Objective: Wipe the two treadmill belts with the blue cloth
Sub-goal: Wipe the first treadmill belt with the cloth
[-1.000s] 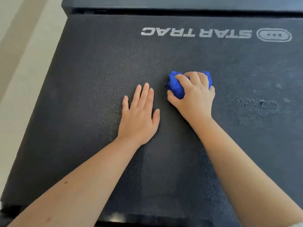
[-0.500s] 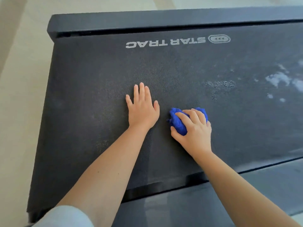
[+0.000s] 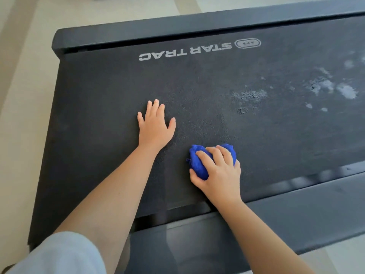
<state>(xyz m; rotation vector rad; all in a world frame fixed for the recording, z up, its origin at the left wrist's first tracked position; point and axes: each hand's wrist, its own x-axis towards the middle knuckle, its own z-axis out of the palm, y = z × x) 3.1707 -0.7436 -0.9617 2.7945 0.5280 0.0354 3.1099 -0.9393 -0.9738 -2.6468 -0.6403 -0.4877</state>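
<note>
A dark treadmill belt [image 3: 102, 119] with white STAR TRAC lettering fills most of the view. My right hand [image 3: 219, 173] grips a bunched blue cloth [image 3: 197, 165] and presses it on the belt near the belt's near edge. My left hand [image 3: 155, 127] lies flat on the belt, fingers straight, up and to the left of the cloth. Pale dusty patches [image 3: 325, 86] mark the belt to the right, and a rough scuffed spot [image 3: 248, 97] lies closer in. Only one belt is in view.
The treadmill's dark side rail [image 3: 296, 214] runs along the near edge and its end cover [image 3: 138, 30] along the far edge. Light beige floor [image 3: 21, 95] lies to the left and beyond.
My right hand has drawn the blue cloth back toward the near edge of the belt. The left hand stays flat in place. The view has pulled back, showing more rail and floor.
</note>
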